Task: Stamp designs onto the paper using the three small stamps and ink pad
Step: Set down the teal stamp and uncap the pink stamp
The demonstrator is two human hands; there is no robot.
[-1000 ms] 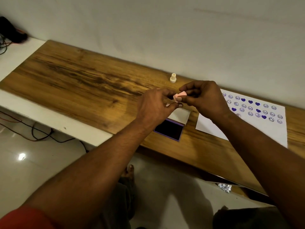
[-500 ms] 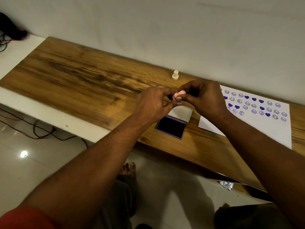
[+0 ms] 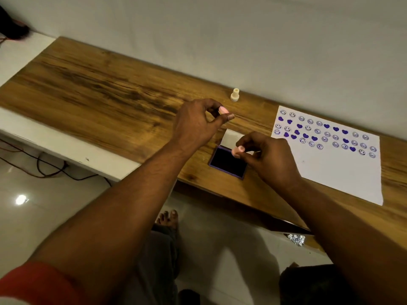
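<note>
Your right hand [image 3: 267,156] pinches the light, rigid pink stamp [image 3: 235,151] over the ink pad [image 3: 228,161], while your left hand [image 3: 198,124] pinches its pink cap [image 3: 223,110] beyond the pad; grip the sides.

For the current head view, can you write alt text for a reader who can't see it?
A person's right hand holds a small pink stamp over an open ink pad on a wooden table, while the left hand pinches a pink piece. A paper stamped with purple hearts and smileys lies right; a cream stamp stands behind.

Pink stamp [image 3: 235,151] over the open ink pad [image 3: 228,162] (paper [image 3: 339,164] half-stamped).
</note>
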